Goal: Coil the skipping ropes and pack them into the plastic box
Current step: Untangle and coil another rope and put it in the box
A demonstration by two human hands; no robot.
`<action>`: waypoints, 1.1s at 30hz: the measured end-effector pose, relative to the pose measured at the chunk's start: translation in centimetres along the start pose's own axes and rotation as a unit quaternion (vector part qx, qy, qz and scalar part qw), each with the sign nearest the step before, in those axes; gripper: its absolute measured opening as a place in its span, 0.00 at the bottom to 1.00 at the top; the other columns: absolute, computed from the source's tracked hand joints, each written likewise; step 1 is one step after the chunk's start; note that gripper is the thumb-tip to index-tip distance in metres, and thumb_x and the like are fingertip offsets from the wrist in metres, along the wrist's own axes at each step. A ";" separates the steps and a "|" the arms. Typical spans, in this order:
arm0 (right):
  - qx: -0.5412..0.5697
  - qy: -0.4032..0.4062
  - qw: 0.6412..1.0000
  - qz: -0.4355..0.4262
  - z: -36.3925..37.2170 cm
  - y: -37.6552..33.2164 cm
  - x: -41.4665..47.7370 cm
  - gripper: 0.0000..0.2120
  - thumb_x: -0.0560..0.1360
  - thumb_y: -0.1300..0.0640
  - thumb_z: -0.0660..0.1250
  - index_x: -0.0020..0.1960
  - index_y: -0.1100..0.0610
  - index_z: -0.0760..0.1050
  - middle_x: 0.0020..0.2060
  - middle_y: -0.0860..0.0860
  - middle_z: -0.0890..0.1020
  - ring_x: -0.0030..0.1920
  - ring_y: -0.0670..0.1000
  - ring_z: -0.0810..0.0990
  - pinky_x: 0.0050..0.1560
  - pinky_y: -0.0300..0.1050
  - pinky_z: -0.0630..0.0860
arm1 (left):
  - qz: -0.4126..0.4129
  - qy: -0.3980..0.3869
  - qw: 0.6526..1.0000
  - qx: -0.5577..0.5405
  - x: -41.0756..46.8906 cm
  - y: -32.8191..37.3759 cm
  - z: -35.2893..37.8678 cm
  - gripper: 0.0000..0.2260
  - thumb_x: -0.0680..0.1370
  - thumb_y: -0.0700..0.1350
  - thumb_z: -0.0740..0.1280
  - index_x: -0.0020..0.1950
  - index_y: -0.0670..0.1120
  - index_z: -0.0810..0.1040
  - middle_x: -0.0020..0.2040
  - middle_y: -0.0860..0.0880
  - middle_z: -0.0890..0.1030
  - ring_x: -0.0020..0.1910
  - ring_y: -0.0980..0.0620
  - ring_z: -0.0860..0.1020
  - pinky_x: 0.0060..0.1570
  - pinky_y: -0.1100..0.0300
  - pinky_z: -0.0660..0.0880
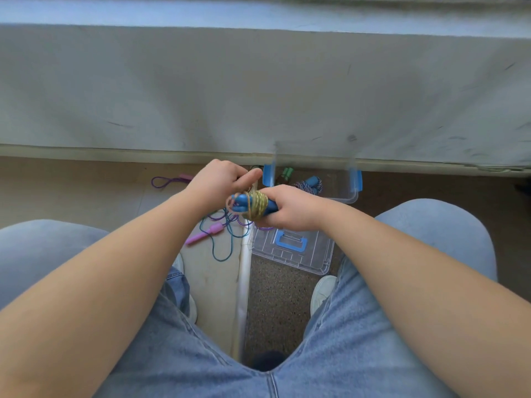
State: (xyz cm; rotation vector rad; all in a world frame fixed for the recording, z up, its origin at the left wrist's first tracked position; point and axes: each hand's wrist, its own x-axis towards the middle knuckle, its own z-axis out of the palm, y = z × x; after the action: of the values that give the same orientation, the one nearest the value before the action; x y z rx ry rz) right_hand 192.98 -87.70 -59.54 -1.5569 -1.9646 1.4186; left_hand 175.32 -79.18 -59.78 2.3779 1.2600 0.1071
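Nearest me on the floor lies the clear lid [293,251], with a loose pink-handled rope [204,235] to its left. Above them my right hand [290,211] grips the blue handles [244,203], fingers curled tight, yellow cord [257,208] wound around them. My left hand [221,179] pinches the cord's free strand. Beyond sits the plastic box [352,191], holding a coiled rope [309,185].

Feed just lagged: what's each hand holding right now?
Left hand: closed, pinching the gold rope.
Right hand: closed, gripping the blue handles with the gold rope wound round them.
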 end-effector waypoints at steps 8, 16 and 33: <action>0.222 0.129 0.967 0.013 -0.3 -0.1 0.7 0.10 0.73 0.64 0.72 0.52 0.54 0.80 0.39 0.52 0.80 0.38 0.49 0.77 0.38 0.53 0.79 | -0.110 -0.027 0.985 -0.129 0.0 1.2 0.8 0.19 0.82 0.46 0.56 0.31 0.49 0.70 0.29 0.50 0.74 0.32 0.46 0.72 0.34 0.57 0.69; -0.001 0.267 0.947 0.177 -2.3 1.8 1.0 0.14 0.72 0.57 0.68 0.58 0.52 0.75 0.52 0.54 0.82 0.52 0.58 0.80 0.53 0.53 0.78 | 0.073 -0.096 0.993 -0.006 -1.3 2.0 1.9 0.16 0.84 0.54 0.55 0.39 0.50 0.72 0.31 0.52 0.74 0.33 0.53 0.73 0.37 0.54 0.68; -0.290 -0.042 0.955 0.047 -0.3 0.4 -0.1 0.05 0.76 0.59 0.66 0.50 0.53 0.72 0.41 0.49 0.77 0.43 0.53 0.77 0.40 0.45 0.68 | 0.133 0.065 0.983 0.111 -0.3 0.3 -0.3 0.19 0.77 0.65 0.62 0.38 0.51 0.77 0.36 0.54 0.76 0.37 0.49 0.74 0.34 0.55 0.73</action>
State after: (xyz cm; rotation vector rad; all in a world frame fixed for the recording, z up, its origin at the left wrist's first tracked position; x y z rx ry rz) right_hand 193.44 -87.70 -59.67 -1.8606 -2.5464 0.9931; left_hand 175.30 -79.53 -59.35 2.7644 1.0493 0.2171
